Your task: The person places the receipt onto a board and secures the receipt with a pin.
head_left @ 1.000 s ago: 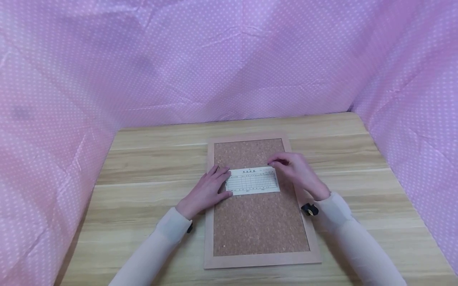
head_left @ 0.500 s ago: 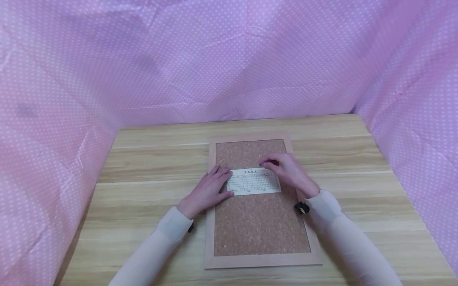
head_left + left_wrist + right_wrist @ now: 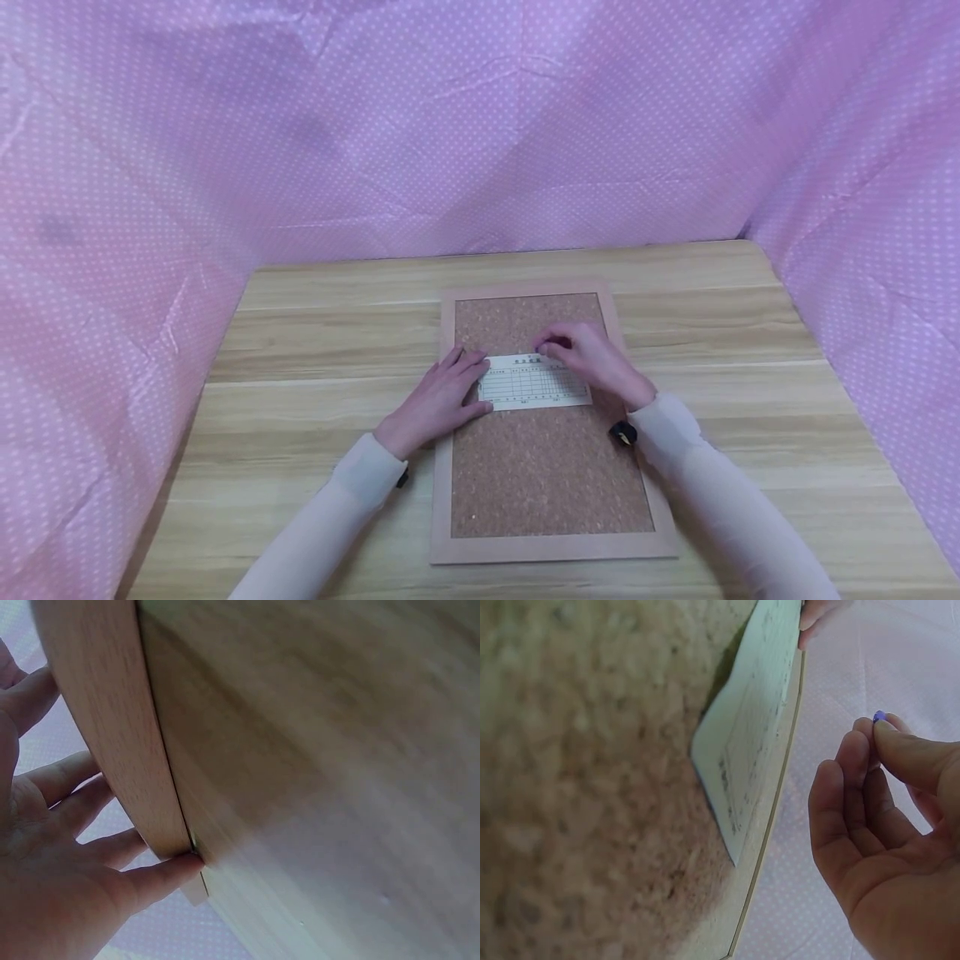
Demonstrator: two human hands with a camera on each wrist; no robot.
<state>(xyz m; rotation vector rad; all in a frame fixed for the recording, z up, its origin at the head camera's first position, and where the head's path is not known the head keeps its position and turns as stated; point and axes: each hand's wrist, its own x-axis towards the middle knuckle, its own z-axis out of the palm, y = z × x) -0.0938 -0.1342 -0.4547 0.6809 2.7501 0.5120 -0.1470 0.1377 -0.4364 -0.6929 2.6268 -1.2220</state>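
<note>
A printed paper form with a ruled grid lies across the upper middle of the wood-framed cork board. Extended fingers of my left hand rest on the form's left edge, thumb near its lower corner. My right hand is over the form's top edge, close to the printed heading. Between its thumb and index finger it pinches a small purple push pin; only the coloured head shows, the rest hidden by the fingertips. In the right wrist view, the near end of the form curls up from the cork.
The board lies on a wood-grain table, its lower frame near the table's front. Pink dotted cloth encloses the back and both sides. Dark wrist-worn devices sit under the cuffs.
The right hand has moved left along the form's top edge, from near its right corner to around the heading, still pinching the push pin. The left hand stays on the form's left edge.
</note>
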